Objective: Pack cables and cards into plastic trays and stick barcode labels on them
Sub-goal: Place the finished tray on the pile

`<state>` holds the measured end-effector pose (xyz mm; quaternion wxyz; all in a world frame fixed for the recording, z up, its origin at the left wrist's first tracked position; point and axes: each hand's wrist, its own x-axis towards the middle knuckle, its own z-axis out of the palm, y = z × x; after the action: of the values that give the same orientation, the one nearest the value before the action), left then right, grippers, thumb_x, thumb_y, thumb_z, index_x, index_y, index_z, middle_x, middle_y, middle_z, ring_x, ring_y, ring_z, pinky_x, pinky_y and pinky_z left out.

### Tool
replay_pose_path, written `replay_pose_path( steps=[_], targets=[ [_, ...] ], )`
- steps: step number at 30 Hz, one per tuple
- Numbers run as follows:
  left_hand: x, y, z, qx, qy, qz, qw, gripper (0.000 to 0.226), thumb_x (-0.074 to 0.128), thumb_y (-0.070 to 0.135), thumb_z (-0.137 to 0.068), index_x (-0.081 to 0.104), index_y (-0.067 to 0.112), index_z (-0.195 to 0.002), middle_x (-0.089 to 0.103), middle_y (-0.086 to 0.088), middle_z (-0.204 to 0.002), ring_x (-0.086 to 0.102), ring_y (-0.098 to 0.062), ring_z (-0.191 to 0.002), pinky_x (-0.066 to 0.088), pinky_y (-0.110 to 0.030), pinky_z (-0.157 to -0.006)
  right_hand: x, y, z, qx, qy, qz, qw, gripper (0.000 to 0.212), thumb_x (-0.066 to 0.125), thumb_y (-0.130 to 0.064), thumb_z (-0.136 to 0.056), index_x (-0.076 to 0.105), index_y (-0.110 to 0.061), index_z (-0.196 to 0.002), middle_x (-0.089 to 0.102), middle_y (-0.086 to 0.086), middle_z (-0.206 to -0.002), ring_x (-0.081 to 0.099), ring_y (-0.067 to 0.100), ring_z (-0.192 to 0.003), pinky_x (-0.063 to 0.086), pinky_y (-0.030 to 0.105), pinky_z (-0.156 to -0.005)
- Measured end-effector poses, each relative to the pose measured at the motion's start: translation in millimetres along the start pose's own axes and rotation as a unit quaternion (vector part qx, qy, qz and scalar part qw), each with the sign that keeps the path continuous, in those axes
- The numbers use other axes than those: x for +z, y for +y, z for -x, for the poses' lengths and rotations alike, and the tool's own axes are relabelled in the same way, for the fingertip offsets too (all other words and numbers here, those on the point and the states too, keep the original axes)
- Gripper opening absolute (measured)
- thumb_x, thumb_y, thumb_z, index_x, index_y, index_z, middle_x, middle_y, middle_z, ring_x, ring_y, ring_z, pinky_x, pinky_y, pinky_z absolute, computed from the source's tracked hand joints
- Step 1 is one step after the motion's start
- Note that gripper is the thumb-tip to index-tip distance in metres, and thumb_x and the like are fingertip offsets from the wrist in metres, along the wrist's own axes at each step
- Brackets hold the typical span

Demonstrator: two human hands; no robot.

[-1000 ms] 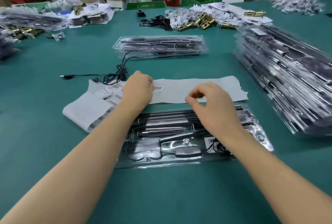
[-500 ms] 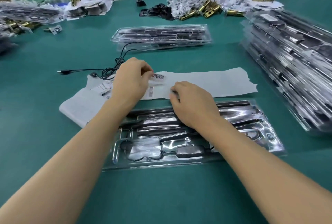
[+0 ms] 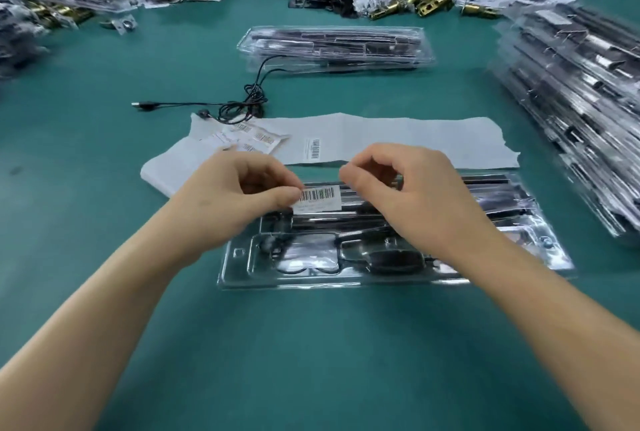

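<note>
Left hand (image 3: 239,195): thumb and forefinger pinch the left end of a white barcode label (image 3: 318,197), which sits over the far edge of the clear plastic tray (image 3: 239,271). Right hand (image 3: 408,195): fingers curled at the label's right end. The contact is hidden, so cannot tell whether they grip it. Tray contents are dark and partly covered by both hands. Label text blurred. Beyond the tray: white backing sheet (image 3: 415,140), loose black cable (image 3: 249,101).

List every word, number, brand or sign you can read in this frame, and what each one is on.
No text can be read.
Barcode label pinched by the left hand over the plastic tray: bars only, print beneath blurred.
Single label on the backing sheet: barcode, digits too small.
Loose labels at the sheet's left end: blurred.
</note>
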<state>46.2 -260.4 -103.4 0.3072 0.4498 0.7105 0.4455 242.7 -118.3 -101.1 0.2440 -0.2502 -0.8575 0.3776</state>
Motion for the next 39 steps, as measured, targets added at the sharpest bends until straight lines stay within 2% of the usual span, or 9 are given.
replay_pose_path(
  steps=[4,9,16,21,25,30,34,39],
  targets=[
    [-6,-9,16,-0.012,-0.022,-0.011,1.000,0.010,0.081,0.021,-0.086,0.081,0.031,-0.088,0.079,0.002,-0.085,0.075,-0.011,-0.079,0.057,-0.017,-0.075,9,-6,13,0.042,-0.057,0.015,0.997,0.014,0.074,-0.042,-0.088,0.072,-0.033,-0.078,0.070,-0.017,-0.075,0.061,0.003,-0.068,0.046,0.013,-0.065],
    [-16,-12,23,-0.024,-0.057,-0.010,0.998,0.006,0.081,0.023,-0.085,0.081,0.029,-0.087,0.079,0.000,-0.085,0.074,-0.013,-0.081,0.058,-0.019,-0.078,19,-11,15,0.077,-0.084,0.025,0.993,0.013,0.074,-0.036,-0.089,0.072,-0.030,-0.077,0.070,-0.013,-0.071,0.061,0.004,-0.063,0.045,0.013,-0.060],
    [-22,-10,26,-0.025,-0.056,-0.034,0.998,0.010,0.082,0.021,-0.086,0.081,0.031,-0.087,0.079,0.005,-0.083,0.074,-0.010,-0.081,0.056,-0.015,-0.076,27,-20,16,0.092,-0.081,0.005,0.992,0.014,0.074,-0.034,-0.089,0.074,-0.027,-0.077,0.071,-0.013,-0.069,0.058,0.000,-0.057,0.043,0.010,-0.056],
    [-20,-9,28,-0.022,-0.057,-0.048,0.997,0.011,0.081,0.023,-0.086,0.081,0.034,-0.086,0.079,0.007,-0.082,0.074,-0.009,-0.080,0.055,-0.015,-0.075,32,-20,20,0.104,-0.069,0.005,0.992,0.022,0.071,-0.043,-0.090,0.073,-0.027,-0.075,0.070,-0.009,-0.067,0.055,0.000,-0.053,0.042,0.012,-0.053],
    [-19,-8,29,-0.029,-0.074,-0.051,0.995,0.009,0.082,0.025,-0.085,0.081,0.033,-0.086,0.079,0.006,-0.083,0.074,-0.011,-0.082,0.056,-0.018,-0.076,32,-18,23,0.103,-0.072,0.031,0.992,0.017,0.074,-0.035,-0.088,0.073,-0.027,-0.074,0.073,-0.010,-0.070,0.060,0.003,-0.060,0.045,0.013,-0.058],
    [-17,-7,29,-0.039,-0.081,-0.060,0.994,0.004,0.083,0.023,-0.085,0.082,0.027,-0.085,0.079,0.004,-0.081,0.074,-0.011,-0.078,0.054,-0.016,-0.072,35,-15,24,0.098,-0.071,0.028,0.992,0.016,0.073,-0.032,-0.088,0.072,-0.025,-0.073,0.072,-0.008,-0.068,0.056,0.001,-0.055,0.043,0.011,-0.055],
    [-15,-6,31,-0.030,-0.065,-0.090,0.993,0.005,0.082,0.024,-0.085,0.081,0.029,-0.084,0.078,0.008,-0.079,0.073,-0.006,-0.076,0.054,-0.016,-0.072,38,-13,26,0.095,-0.064,0.041,0.993,0.016,0.073,-0.033,-0.087,0.071,-0.027,-0.072,0.071,-0.010,-0.067,0.056,0.002,-0.053,0.045,0.014,-0.053],
    [-10,-5,32,-0.021,-0.044,-0.129,0.990,0.008,0.082,0.024,-0.083,0.079,0.030,-0.080,0.076,0.014,-0.074,0.071,0.000,-0.071,0.050,-0.010,-0.067,41,-11,27,0.088,-0.047,0.061,0.993,0.015,0.073,-0.035,-0.085,0.070,-0.029,-0.071,0.068,-0.014,-0.065,0.058,0.004,-0.055,0.050,0.027,-0.058]
  ],
)
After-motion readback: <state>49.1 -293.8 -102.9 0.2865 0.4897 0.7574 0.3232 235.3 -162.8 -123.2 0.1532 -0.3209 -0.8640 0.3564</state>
